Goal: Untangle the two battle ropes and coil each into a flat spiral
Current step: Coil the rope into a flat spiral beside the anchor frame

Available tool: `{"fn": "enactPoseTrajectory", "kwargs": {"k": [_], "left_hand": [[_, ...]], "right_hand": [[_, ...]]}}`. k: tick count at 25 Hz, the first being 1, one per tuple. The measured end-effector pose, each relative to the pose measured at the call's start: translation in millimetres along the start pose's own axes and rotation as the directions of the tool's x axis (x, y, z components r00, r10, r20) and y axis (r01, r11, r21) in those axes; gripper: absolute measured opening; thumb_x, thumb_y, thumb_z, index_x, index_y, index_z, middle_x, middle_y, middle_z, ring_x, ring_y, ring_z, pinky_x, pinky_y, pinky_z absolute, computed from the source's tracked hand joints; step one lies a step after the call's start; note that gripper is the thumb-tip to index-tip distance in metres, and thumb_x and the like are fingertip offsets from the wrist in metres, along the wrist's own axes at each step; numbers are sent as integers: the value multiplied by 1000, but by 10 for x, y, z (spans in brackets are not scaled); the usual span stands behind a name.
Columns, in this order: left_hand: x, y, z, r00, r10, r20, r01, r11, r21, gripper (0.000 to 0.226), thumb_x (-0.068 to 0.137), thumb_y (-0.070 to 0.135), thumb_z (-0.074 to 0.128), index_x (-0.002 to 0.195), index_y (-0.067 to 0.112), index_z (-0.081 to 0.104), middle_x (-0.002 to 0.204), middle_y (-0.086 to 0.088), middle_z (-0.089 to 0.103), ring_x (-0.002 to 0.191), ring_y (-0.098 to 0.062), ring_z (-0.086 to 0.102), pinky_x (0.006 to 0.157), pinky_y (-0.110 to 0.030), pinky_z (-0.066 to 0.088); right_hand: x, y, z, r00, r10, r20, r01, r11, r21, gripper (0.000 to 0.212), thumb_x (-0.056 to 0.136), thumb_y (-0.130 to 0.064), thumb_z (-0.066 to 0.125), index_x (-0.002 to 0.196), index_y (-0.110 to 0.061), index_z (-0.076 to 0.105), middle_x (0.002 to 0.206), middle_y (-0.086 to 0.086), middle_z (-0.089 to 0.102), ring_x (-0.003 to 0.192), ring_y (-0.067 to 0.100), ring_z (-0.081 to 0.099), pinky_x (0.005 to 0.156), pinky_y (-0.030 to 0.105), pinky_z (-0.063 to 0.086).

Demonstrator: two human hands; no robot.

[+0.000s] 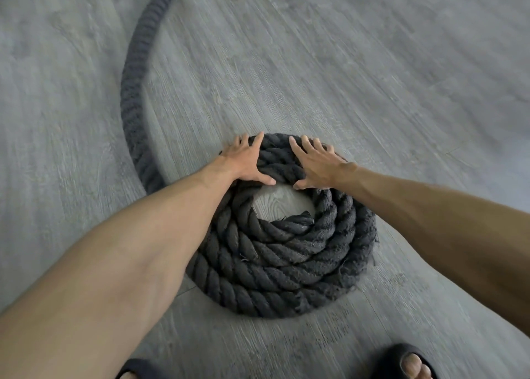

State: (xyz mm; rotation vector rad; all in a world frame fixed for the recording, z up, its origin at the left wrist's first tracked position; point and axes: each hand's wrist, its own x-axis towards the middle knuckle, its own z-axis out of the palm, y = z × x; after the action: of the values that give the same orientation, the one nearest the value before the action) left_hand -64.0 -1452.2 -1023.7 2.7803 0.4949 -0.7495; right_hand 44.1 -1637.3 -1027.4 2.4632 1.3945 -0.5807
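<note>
Rope (281, 264) is coiled mid-frame on the floor (372, 63), and its blurry tail runs off the upper left. Left hand (246, 163) and right hand (318, 163) press its far edge, fingers spread wide. Sandals (407, 361) are cut off at the bottom.

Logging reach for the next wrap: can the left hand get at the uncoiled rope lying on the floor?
Probably yes. The left hand presses the coil, and the uncoiled rope lies just to its left with only bare floor between.

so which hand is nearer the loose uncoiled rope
The left hand, on the far-left of the coil, toward the loose stretch; the right hand lies farther right.
</note>
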Motion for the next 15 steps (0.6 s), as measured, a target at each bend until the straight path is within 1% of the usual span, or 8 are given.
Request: {"fn": "enactPoseTrajectory", "kwargs": {"k": [2, 3, 5, 7, 10, 12, 14, 15], "left_hand": [[-81, -15, 82, 995, 3, -95, 6, 995, 97, 134, 64, 86, 61, 157, 15, -4, 158, -26, 14, 145, -42, 18, 113, -56, 27], [-101, -27, 105, 990, 7, -141, 15, 988, 153, 132, 66, 88, 56, 157, 11, -1, 156, -27, 20, 141, -42, 25, 110, -54, 31], [-140, -96, 121, 983, -13, -183, 51, 978, 204, 133, 65, 92, 48, 156, 6, 4, 150, -28, 29, 132, -42, 37, 103, -53, 39], [-169, -238, 134, 981, -72, -182, 108, 974, 197, 135, 64, 95, 43, 155, 2, 7, 147, -29, 33, 127, -43, 41, 101, -53, 43], [-320, -493, 202, 956, -250, -155, 270, 954, 128, 138, 63, 98, 34, 153, -4, 8, 146, -30, 34, 125, -43, 45, 99, -51, 46], [-428, -606, 222, 922, -371, -108, 381, 918, 107, 140, 64, 98, 32, 151, -8, 6, 145, -29, 35, 125, -41, 46, 96, -48, 49], [-487, -702, 232, 887, -461, -5, 460, 884, 81, 143, 62, 99, 27, 151, -10, 3, 149, -27, 33, 128, -39, 45, 93, -47, 51], [-498, -756, 239, 870, -490, 54, 485, 871, 74, 146, 58, 101, 24, 152, -10, 3, 150, -25, 32, 129, -38, 45, 92, -46, 53]], "right_hand": [[-10, -30, 16, 999, 22, -28, -21, 998, 53, 131, 78, -65, 72, 159, -7, -13, 167, 18, 1, 153, 42, 9, 117, 64, 24], [-16, -61, 22, 997, 68, -29, -64, 993, 104, 133, 77, -65, 73, 158, -7, -16, 168, 16, -2, 154, 40, 5, 119, 65, 20], [-42, -155, 16, 974, 226, 16, -224, 949, 224, 139, 74, -70, 73, 157, -10, -22, 167, 18, -9, 154, 41, -5, 117, 71, 11], [-107, -245, 28, 909, 403, 104, -415, 866, 279, 142, 73, -72, 72, 155, -13, -28, 165, 25, -17, 153, 44, -13, 111, 77, 9], [-185, -413, 18, 792, 547, 272, -610, 704, 362, 139, 77, -69, 71, 153, -16, -32, 162, 28, -21, 151, 49, -14, 107, 82, 15], [-233, -533, -6, 716, 609, 341, -694, 569, 442, 134, 79, -75, 64, 154, -19, -31, 163, 26, -22, 151, 48, -13, 106, 82, 15], [-259, -672, -37, 683, 615, 393, -721, 483, 497, 129, 79, -82, 55, 155, -20, -29, 163, 23, -24, 151, 47, -14, 107, 82, 14], [-280, -756, -46, 682, 608, 406, -722, 475, 503, 129, 78, -85, 51, 155, -20, -29, 163, 23, -26, 151, 47, -15, 107, 82, 13]]}}
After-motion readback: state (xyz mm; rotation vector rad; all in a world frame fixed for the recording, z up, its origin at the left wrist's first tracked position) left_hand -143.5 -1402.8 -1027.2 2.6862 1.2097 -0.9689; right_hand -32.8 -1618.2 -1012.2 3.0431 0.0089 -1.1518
